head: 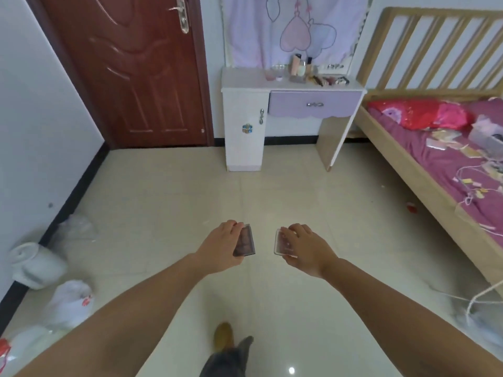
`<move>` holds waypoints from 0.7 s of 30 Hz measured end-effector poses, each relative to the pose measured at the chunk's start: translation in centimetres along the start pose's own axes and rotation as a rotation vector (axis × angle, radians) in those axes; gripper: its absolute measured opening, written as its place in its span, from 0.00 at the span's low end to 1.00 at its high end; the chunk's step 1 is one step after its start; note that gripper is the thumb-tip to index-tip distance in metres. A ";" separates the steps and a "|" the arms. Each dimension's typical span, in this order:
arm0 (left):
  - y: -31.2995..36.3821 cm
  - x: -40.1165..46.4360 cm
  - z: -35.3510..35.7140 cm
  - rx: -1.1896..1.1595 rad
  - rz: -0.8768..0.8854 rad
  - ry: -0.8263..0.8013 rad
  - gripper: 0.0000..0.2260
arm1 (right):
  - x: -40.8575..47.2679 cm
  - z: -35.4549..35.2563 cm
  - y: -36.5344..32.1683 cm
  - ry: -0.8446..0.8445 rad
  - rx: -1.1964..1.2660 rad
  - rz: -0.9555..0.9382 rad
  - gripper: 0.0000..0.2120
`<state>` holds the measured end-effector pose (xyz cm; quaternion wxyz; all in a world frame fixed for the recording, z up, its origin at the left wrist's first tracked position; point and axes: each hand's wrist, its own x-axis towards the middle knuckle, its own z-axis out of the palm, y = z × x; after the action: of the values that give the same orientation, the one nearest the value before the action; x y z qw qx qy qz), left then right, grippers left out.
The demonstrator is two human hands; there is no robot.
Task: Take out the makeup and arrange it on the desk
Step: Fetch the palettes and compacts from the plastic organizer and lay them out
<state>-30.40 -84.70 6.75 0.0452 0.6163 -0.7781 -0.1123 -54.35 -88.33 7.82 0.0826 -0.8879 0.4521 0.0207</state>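
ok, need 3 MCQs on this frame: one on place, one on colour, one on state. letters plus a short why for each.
1. Where does the desk stand?
A. Between the door and the bed
B. Left of the door
C. At the foot of the bed, behind the camera

2. What colour is the desk's drawer front?
A. Red
B. Lilac
C. Green

3. What are the hands doing?
A. Both empty and open
B. Only the left one holds something
C. Each holds a flat makeup case

Key:
1 A: the desk stands against the far wall, with the brown door on its left and the wooden bed on its right.
2 B: the drawer front is pale purple, with a metal handle.
3 C: the left hand grips a dark palette, the right hand a clear-edged case, both over the floor.
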 end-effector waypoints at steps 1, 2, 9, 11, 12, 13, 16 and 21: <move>-1.3 2.5 -0.4 0.009 -0.001 0.004 0.31 | 2.9 -0.2 1.1 0.003 -0.010 -0.004 0.30; -2.7 5.1 -0.8 0.011 0.005 0.007 0.31 | 5.8 -0.6 2.1 0.015 -0.014 -0.004 0.30; -11.8 23.3 -6.1 0.000 0.034 -0.005 0.32 | 24.5 -4.1 8.7 0.009 0.021 0.054 0.30; -14.1 28.0 -7.3 -0.007 0.032 -0.009 0.32 | 28.8 -5.2 10.8 0.011 0.049 0.077 0.30; -15.2 30.3 -7.7 -0.015 0.027 -0.014 0.32 | 30.9 -5.6 11.9 0.010 0.059 0.086 0.30; -16.2 32.6 -8.1 -0.013 0.027 -0.018 0.33 | 32.9 -5.9 13.2 0.008 0.056 0.091 0.30; -18.6 39.7 -8.7 -0.018 0.033 -0.037 0.33 | 39.3 -6.9 17.1 0.012 0.050 0.096 0.30; -22.0 53.5 -9.3 -0.009 0.028 -0.017 0.33 | 51.3 -8.4 25.4 0.039 0.037 0.076 0.28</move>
<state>-20.25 -142.37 7.09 0.0431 0.6044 -0.7864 -0.1203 -44.88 -145.41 7.13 0.0893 -0.8687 0.4872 -0.0019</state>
